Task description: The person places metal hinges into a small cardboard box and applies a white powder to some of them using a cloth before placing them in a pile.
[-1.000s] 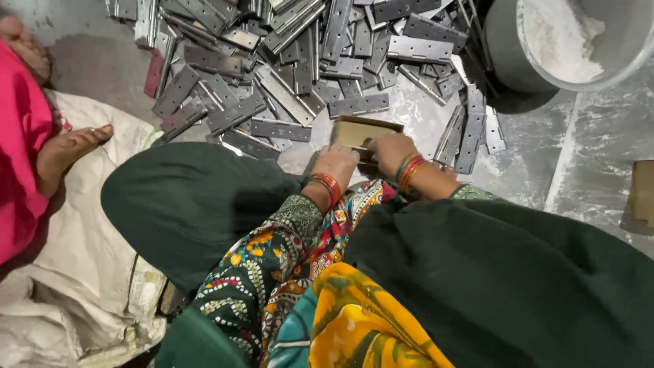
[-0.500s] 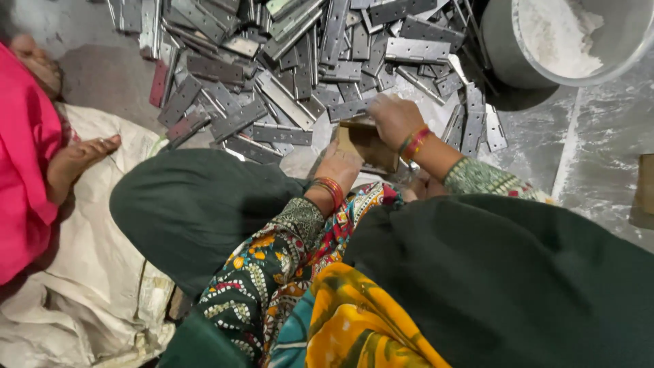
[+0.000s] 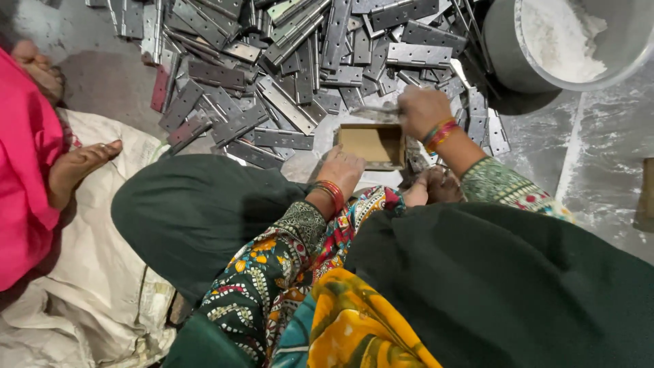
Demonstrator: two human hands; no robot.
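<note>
Down on the grey concrete floor [image 3: 599, 170], right at the edge of a big heap of flat grey metal hinge plates [image 3: 286, 61]: small open brown cardboard box [image 3: 371, 144], sitting just in front of the knees. Left hand [image 3: 343, 170] resting against the near-left side of that box, fingers curled on its rim, orange and red bangles on the wrist. Right hand [image 3: 422, 110] up over the far-right corner of the box, closed around what looks like one thin grey metal hinge [image 3: 375, 110] poking out to the left, right above the box's far edge; hard to tell the exact grip since only the back of the hand shows. Same kind of red and gold bangles on that wrist too. Dark green cloth [image 3: 197, 211] draped over both knees, patterned multicolour sleeves below. Bare foot [image 3: 436, 187] tucked just beside the box on the near-right. Off at top right, round grey metal tub [image 3: 504, 48] with white powder inside, near the heap. Over on the left, another person in a bright pink garment [image 3: 24, 170], bare foot [image 3: 82, 163] resting on a white woven sack [image 3: 95, 272].
</note>
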